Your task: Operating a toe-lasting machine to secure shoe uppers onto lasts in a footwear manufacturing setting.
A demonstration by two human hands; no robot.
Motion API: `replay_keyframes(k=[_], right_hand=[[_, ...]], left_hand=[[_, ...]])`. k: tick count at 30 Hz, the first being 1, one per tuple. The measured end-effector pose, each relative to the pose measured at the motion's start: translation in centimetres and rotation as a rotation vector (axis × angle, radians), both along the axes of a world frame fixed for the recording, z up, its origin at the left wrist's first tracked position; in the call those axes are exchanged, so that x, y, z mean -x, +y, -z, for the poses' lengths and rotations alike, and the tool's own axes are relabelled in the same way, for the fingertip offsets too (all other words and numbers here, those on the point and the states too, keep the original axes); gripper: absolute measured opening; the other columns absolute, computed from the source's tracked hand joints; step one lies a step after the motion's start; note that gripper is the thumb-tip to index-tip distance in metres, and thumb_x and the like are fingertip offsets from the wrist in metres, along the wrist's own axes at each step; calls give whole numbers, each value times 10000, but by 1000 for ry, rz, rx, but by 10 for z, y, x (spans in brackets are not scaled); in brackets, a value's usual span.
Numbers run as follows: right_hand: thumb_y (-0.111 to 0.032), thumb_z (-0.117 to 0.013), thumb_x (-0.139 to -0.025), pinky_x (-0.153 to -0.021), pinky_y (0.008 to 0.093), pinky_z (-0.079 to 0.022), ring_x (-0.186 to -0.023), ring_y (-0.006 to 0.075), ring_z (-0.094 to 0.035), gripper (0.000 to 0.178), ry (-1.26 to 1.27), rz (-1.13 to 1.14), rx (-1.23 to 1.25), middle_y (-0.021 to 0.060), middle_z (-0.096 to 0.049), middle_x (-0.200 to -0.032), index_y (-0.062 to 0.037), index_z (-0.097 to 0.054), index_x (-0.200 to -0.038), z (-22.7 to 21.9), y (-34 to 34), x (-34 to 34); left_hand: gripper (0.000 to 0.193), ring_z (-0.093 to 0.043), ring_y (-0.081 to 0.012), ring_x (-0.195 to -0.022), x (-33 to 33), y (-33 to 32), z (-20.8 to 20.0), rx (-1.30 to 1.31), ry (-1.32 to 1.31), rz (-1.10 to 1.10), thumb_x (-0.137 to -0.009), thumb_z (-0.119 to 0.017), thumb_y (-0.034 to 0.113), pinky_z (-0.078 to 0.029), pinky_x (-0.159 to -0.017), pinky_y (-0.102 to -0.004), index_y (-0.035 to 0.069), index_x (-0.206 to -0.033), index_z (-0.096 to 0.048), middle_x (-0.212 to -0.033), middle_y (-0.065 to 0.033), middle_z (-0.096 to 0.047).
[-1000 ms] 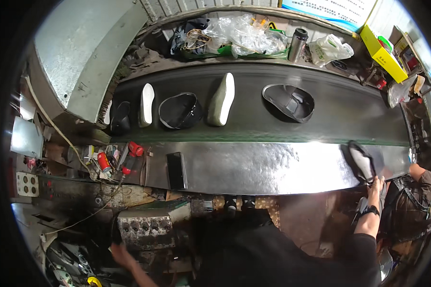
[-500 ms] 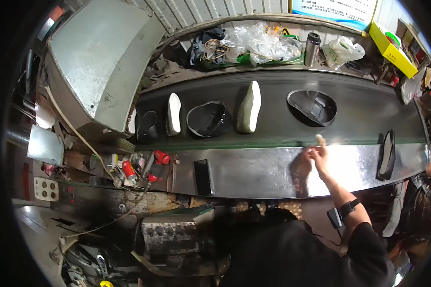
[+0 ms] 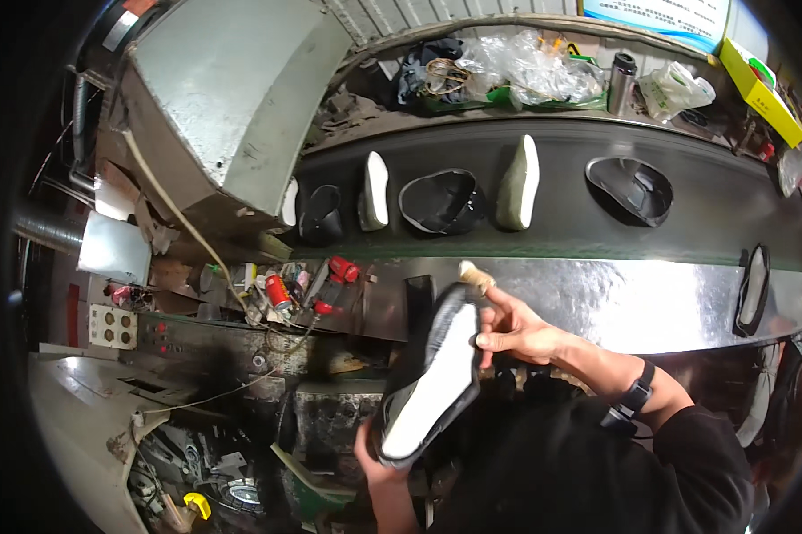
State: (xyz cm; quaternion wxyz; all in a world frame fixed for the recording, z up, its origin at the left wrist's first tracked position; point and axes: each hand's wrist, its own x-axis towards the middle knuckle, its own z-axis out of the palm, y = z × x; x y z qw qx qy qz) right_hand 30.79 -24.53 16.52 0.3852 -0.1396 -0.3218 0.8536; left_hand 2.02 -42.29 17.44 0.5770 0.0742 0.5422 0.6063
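Observation:
A black shoe upper with a white sole face (image 3: 436, 369) is held tilted in front of my body, its underside showing. My left hand (image 3: 378, 456) grips its lower end, the fingers partly hidden behind it. At its upper end my right hand (image 3: 521, 331) closes on the edge, the thumb pressed to the side. A tan cover (image 3: 477, 277) wraps the tip of one right finger, which points past the shoe upper. Behind the shoe upper, a dark phone (image 3: 419, 298) lies on the steel ledge (image 3: 543, 294), partly covered.
On the dark conveyor belt (image 3: 561, 200) stand pale shoe lasts (image 3: 520, 182) with white faces and black shoe uppers (image 3: 630, 190). Another black shoe piece (image 3: 753, 289) lies at the ledge's right end. A metal machine housing (image 3: 232, 98) rises left, near red cans (image 3: 278, 291) and clutter.
My right hand has come left from over the steel ledge to the black shoe upper. My left hand and this shoe upper have come into view. The view has shifted slightly left.

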Motion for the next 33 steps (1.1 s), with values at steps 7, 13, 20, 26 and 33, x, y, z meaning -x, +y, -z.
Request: replay_keyframes(k=[7,13,20,26,33], right_hand=[[-134,-761,-917,-638,224,-518,-822,60,-644,833,-243,397,120,15,-704,-1006,-71,-257,-1578,-23,-34,-55],[-142,-799,-877,-651,207,-487,-701,35,-624,637,-720,810,99,-34,-697,-793,-69,-526,-1449,-21,-51,-141],[-157,-795,-877,-548,217,-453,-632,59,-590,596,-1317,1481,-222,5,-681,-821,-34,-541,-1402,-43,-34,-386],[-214,-764,-803,-743,406,-556,-749,296,-700,778,-1811,1807,302,147,-740,-889,-165,-445,-1510,88,19,-525],[-437,-825,-801,-869,574,-538,-1271,467,-475,1271,-1101,1382,607,203,-163,-1615,-234,147,-1594,228,107,-442]], left_hand=[[573,-728,-397,-889,-31,64,63,27,-621,402,-981,-424,453,-637,-636,-518,-2,-1259,-634,-1139,-193,-715],[598,-656,-371,-1109,-97,103,85,263,-124,873,-1038,-425,511,-614,-769,-516,47,-1406,-501,-1295,-179,-630],[431,-664,-309,-1083,-63,103,85,193,169,707,-1040,-543,270,-568,-904,-452,41,-1397,-471,-1196,-180,-627],[405,-684,-309,-1025,-33,89,95,322,190,578,-1015,-592,208,-597,-860,-433,3,-1351,-493,-1164,-203,-627],[409,-693,-286,-1006,-20,129,72,378,432,603,-999,-625,192,-605,-845,-410,-22,-1329,-515,-1151,-191,-644]])
